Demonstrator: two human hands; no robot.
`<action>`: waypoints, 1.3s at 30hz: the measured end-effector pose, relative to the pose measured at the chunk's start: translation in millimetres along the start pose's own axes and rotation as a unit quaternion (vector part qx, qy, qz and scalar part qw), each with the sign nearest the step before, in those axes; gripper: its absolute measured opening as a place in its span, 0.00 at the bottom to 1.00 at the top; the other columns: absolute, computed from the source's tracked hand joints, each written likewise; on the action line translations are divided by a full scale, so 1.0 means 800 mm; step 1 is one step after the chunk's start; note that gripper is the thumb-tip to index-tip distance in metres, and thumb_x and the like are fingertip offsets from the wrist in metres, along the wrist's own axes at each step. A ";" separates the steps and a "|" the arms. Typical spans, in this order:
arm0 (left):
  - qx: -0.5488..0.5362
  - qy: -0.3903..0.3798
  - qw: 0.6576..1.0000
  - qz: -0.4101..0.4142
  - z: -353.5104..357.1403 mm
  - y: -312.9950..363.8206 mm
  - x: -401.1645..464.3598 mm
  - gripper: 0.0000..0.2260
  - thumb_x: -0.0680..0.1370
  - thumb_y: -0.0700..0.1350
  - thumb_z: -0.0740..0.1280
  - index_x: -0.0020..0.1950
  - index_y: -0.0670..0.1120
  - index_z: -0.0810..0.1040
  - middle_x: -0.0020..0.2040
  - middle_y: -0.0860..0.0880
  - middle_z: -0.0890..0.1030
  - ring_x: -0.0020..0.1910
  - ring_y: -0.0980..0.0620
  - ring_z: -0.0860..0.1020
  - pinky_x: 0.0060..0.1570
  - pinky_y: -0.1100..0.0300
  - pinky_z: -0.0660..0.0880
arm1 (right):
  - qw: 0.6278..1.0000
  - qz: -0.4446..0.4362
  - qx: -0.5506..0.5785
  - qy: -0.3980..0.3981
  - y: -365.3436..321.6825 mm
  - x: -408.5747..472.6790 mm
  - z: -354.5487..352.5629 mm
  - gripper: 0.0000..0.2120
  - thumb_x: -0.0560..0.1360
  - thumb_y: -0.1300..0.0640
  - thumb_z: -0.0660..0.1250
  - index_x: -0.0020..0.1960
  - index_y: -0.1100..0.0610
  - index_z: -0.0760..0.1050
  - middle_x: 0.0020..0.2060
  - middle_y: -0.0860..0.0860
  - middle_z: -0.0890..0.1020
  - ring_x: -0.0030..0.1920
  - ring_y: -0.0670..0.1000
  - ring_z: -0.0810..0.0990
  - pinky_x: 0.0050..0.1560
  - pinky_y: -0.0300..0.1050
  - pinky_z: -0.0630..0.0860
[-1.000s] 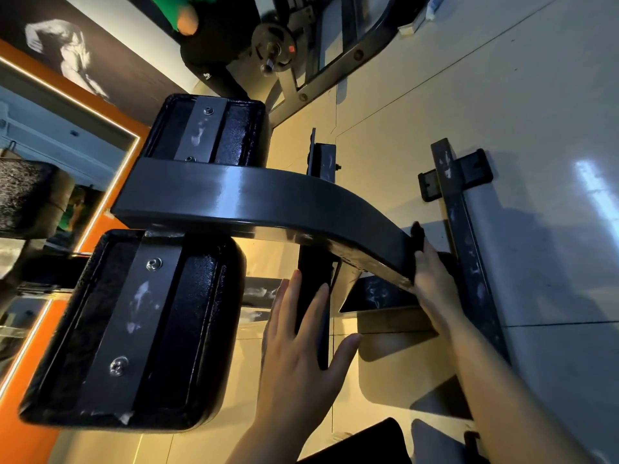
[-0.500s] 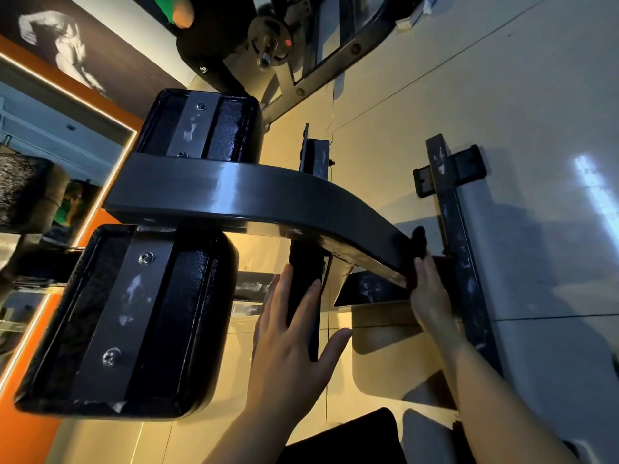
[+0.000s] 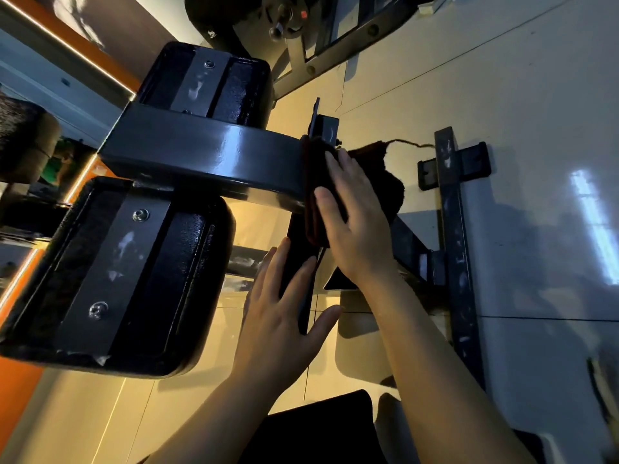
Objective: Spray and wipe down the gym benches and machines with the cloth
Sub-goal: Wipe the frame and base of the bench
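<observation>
While right hand (image 3: 355, 226) presses cloth (image 3: 388, 185) on frame (image 3: 207, 155) (no legible writing)

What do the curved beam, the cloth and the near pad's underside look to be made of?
Curved beam: likely painted steel, glossy dark grey with sharp light reflections.
Cloth: dark fuzzy fabric, perhaps terry, with a frayed thread trailing.
Near pad's underside: black textured covering, probably vinyl, crossed by a bolted metal strip.

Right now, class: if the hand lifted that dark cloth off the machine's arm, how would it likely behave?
The dark cloth drapes over the black metal arm under the right hand, so it is probably floppy. Its frayed trailing thread suggests it could snag.
</observation>
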State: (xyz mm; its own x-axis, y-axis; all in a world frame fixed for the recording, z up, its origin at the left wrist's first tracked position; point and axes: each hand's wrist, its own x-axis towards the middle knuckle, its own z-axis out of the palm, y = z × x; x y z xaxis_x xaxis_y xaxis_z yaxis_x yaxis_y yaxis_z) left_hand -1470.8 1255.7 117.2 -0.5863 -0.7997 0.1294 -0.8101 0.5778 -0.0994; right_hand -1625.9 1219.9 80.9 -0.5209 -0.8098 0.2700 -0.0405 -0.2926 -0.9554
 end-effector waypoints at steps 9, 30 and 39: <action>0.002 -0.027 1.000 -0.010 -0.001 0.000 0.001 0.30 0.74 0.68 0.57 0.73 0.59 0.61 0.78 0.56 0.50 0.74 0.58 0.47 0.67 0.50 0.49 | 0.963 0.265 0.023 0.053 0.158 -0.052 -0.013 0.28 0.79 0.33 0.44 0.76 0.42 0.52 0.78 0.49 0.55 0.78 0.52 0.53 0.75 0.62 0.53; -0.073 0.154 0.966 0.194 -0.139 -0.034 -0.029 0.12 0.79 0.53 0.59 0.47 0.52 0.81 0.41 0.56 0.81 0.40 0.57 0.80 0.41 0.63 0.76 | 0.928 -0.010 -0.276 -0.252 -0.175 0.075 0.089 0.29 0.83 0.54 0.57 0.79 0.47 0.47 0.79 0.45 0.45 0.78 0.49 0.45 0.77 0.57 0.52; -0.061 0.268 0.953 0.130 -0.145 -0.076 -0.030 0.13 0.78 0.49 0.59 0.41 0.49 0.82 0.37 0.53 0.81 0.36 0.52 0.79 0.38 0.57 0.76 | 0.844 -0.179 -0.479 -0.159 -0.175 0.094 0.137 0.33 0.78 0.38 0.58 0.78 0.43 0.49 0.76 0.48 0.55 0.75 0.53 0.55 0.70 0.62 0.58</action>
State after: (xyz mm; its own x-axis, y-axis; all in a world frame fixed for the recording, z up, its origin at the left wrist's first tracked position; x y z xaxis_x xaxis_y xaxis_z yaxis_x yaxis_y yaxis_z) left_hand -1407.6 1258.8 234.8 -0.6590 -0.4468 0.6050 -0.6123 0.7859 -0.0865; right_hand -1565.9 1144.1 247.8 -0.0797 -0.8973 0.4342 -0.8977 -0.1248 -0.4226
